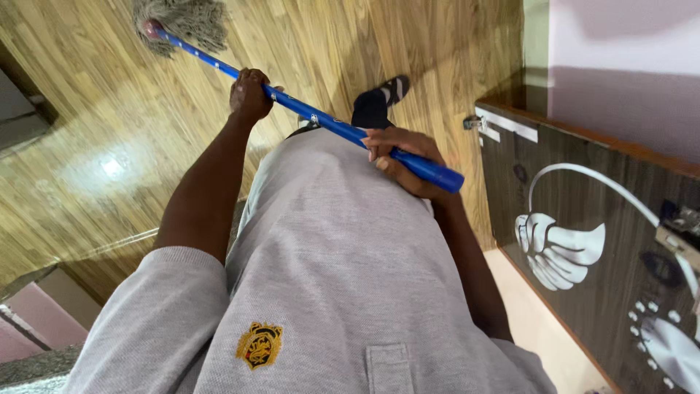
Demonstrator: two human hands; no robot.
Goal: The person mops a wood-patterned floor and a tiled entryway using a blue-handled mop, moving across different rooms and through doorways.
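Observation:
I look down my grey polo shirt at a mop with a blue handle [332, 125] and a grey string head [182, 22] resting on the wooden floor [109, 109] ahead. My left hand [250, 95] is closed around the handle further down, nearer the mop head. Close to my waist, my right hand [405, 160] grips the handle near its upper end. The handle runs diagonally from upper left to lower right across my body. One foot in a dark sandal [392, 89] shows beyond the shirt hem.
A dark wooden panel [583, 219] with a white wing-and-arc design stands at the right, with a metal latch [474, 122] on its edge. A pale pink wall [620, 44] is behind it. A step edge [44, 292] lies at the lower left.

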